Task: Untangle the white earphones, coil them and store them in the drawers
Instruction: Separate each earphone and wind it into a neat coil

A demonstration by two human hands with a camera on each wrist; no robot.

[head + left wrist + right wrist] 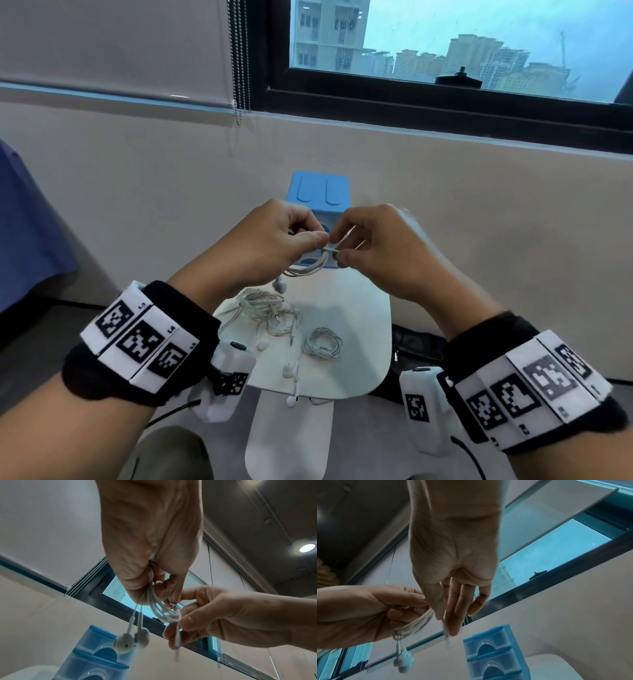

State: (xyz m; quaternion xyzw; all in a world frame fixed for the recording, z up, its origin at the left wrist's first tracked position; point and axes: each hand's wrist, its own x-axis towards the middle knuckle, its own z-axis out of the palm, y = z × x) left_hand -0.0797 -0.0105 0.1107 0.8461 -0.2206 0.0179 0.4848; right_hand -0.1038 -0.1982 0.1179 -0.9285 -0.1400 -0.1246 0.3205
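Both hands are raised above the small white rounded bench, in front of the translucent blue plastic drawers at its far edge. The left hand has its fingers curled round a coiled bundle of white earphone cable, whose two white earbuds dangle below the fist. The right hand pinches the loose plug end of that same cable between thumb and forefinger, just beside the coil; its other fingers are loosely extended. On the bench lie a tangled heap of white earphones, a neatly coiled white pair beside it, and loose earbuds near the front edge.
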